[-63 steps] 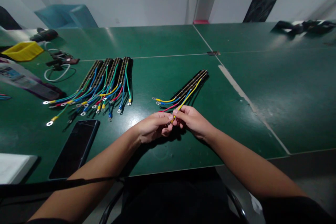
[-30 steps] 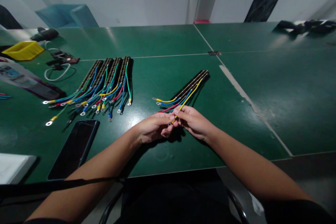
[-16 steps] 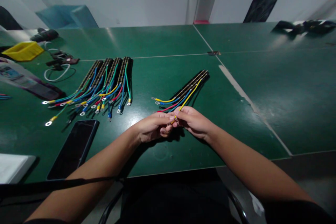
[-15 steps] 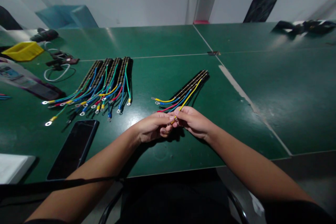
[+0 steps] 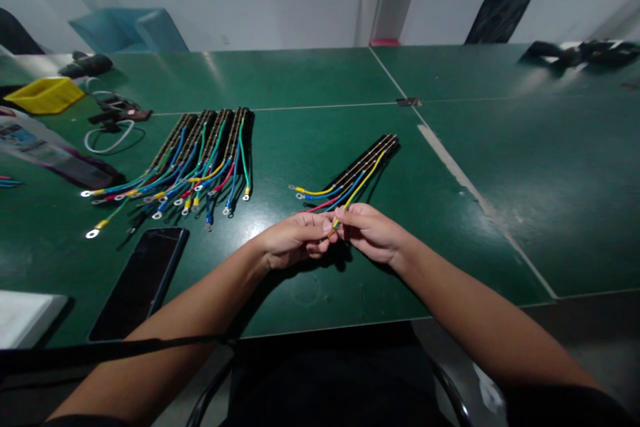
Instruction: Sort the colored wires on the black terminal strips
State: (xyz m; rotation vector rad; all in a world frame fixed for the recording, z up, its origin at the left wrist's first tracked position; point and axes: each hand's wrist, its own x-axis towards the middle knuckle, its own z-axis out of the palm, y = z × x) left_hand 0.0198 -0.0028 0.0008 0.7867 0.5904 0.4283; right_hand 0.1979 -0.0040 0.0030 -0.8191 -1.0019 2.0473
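Observation:
A black terminal strip with rows of brass screws lies slanted on the green table in front of me. Yellow, blue and red wires with ring lugs run from it toward my hands. The near end of a yellow wire is pinched between the fingers of my right hand. My left hand meets it from the left, thumb and fingers closed on the same wire's end. Its lug is hidden by the fingers. Both hands hover just above the table, touching each other.
To the left lie several wired terminal strips, their lugs pointing toward me. A phone, a white box, a plastic bottle or bag, a yellow bin and a white cable are on that side too.
The fingers of my right hand have shifted slightly on the yellow wire, and a little green shows by the fingertips. The strips have stayed where they were.

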